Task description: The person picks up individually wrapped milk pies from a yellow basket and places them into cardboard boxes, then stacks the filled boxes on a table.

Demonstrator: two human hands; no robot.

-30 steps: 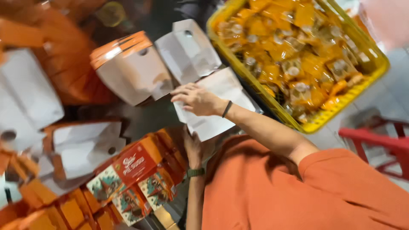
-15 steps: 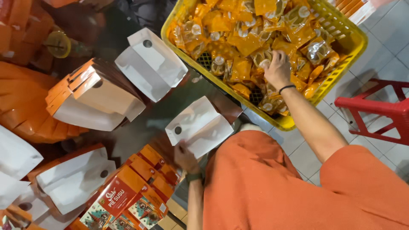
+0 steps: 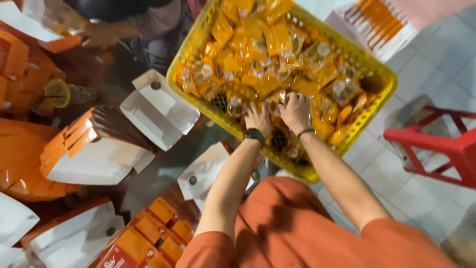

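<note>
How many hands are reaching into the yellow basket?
2: the left hand and the right hand, side by side among the orange packets at the yellow basket's near edge.

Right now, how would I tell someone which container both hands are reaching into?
Start at the red plastic stool on the pale tiled floor; just beside it is the yellow basket, with latticed plastic sides. The left hand and the right hand are both down among its small orange and yellow snack packets. Everything else nearby is flat white and orange cardboard boxes; only this holds loose packets.
</note>
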